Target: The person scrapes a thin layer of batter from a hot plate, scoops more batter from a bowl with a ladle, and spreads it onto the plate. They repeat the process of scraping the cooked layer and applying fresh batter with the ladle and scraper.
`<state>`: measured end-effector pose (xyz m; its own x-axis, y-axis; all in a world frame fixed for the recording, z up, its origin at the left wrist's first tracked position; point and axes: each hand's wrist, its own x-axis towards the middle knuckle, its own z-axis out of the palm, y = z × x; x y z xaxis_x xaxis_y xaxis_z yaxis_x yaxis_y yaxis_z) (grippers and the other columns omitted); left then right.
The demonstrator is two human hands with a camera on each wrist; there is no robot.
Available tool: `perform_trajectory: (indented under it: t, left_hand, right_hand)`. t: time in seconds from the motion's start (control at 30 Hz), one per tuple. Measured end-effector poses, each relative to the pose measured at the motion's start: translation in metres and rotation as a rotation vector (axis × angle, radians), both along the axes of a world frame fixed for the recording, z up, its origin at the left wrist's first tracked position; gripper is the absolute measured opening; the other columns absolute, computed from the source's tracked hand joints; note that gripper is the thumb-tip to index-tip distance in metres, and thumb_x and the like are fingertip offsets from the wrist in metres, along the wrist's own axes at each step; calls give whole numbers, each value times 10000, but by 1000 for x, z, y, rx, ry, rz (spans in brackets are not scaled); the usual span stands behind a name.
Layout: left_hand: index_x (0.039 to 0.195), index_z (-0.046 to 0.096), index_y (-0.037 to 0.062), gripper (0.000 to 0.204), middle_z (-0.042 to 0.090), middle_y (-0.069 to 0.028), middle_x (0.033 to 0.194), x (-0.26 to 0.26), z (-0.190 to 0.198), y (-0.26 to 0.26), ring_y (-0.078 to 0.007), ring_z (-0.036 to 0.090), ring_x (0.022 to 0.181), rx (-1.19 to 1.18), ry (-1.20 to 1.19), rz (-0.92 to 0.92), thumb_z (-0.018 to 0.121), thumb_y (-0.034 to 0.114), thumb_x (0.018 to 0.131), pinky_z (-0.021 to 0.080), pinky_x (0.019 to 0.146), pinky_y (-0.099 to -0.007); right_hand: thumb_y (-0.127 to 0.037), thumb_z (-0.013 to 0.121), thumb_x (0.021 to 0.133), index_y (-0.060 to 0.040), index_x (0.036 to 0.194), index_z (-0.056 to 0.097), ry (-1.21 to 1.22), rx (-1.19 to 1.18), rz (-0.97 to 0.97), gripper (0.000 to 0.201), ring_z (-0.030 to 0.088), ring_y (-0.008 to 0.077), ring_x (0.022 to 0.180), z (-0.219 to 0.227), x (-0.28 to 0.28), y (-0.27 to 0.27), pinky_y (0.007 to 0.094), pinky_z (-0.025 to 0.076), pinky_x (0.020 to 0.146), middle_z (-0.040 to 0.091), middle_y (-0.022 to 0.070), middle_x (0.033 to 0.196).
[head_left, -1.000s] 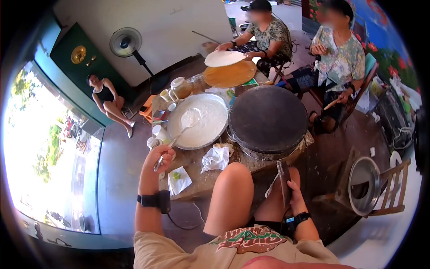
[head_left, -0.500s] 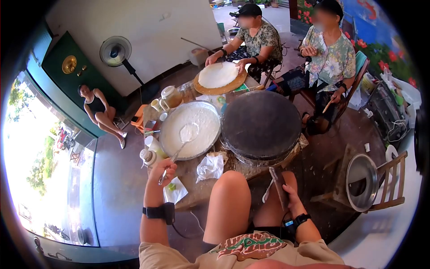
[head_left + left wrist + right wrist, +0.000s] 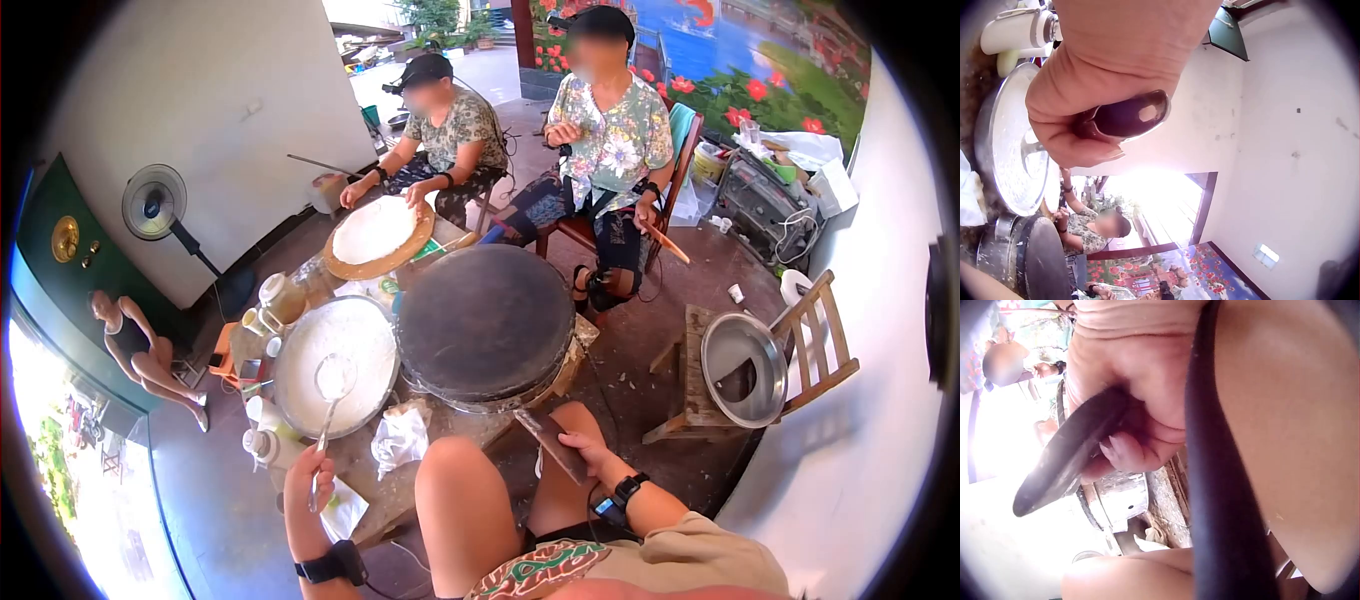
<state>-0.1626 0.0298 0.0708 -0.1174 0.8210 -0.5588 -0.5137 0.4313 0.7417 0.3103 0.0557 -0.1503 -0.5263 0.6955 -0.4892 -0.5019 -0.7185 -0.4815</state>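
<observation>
My left hand [image 3: 308,478] grips the handle of a ladle [image 3: 326,425] beside the near edge of a wide metal basin [image 3: 392,387]. The ladle's round bowl rests in the white batter [image 3: 367,340] there. In the left wrist view, my fingers curl round the dark handle end [image 3: 1130,117]. Over my right thigh, my right hand [image 3: 588,455] holds a flat dark scraper [image 3: 550,443], its far end pointing towards a round black griddle [image 3: 485,325]. The right wrist view shows the scraper [image 3: 1063,453] between thumb and fingers. The griddle's dark top is bare.
Across the table, a person [image 3: 450,135] touches a white round sheet [image 3: 375,232] on a round brown board [image 3: 345,268]. Another seated person [image 3: 610,150] holds a wooden stick [image 3: 668,243]. Crumpled white plastic [image 3: 400,440] and bottles [image 3: 268,447] flank the basin; a steel bowl [image 3: 712,350] sits at right.
The head view has swung right, so the table appears further left. The person opposite has lowered the white sheet onto the board. My hands keep hold of the ladle and scraper.
</observation>
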Motion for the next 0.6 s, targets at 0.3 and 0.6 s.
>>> perform_trajectory:
  t: [0.3, 0.6]
  left_hand:
    - [856, 437, 73, 79, 476, 0, 598, -2, 11, -9, -53, 413, 392, 57, 141, 25, 460, 122, 914, 310, 297, -191]
    - [843, 447, 94, 129, 536, -22, 646, -15, 11, -13, -65, 477, 436, 59, 86, 28, 533, 170, 902, 365, 343, -205]
  right_hand:
    - [-373, 602, 824, -96, 948, 591, -318, -27, 112, 304, 556, 204, 559, 37, 5, 7, 299, 451, 485, 596, 60, 703]
    - [-386, 606, 820, -105, 854, 602, -240, 4, 228, 283, 552, 187, 526, 26, 7, 15, 290, 438, 454, 592, 50, 655]
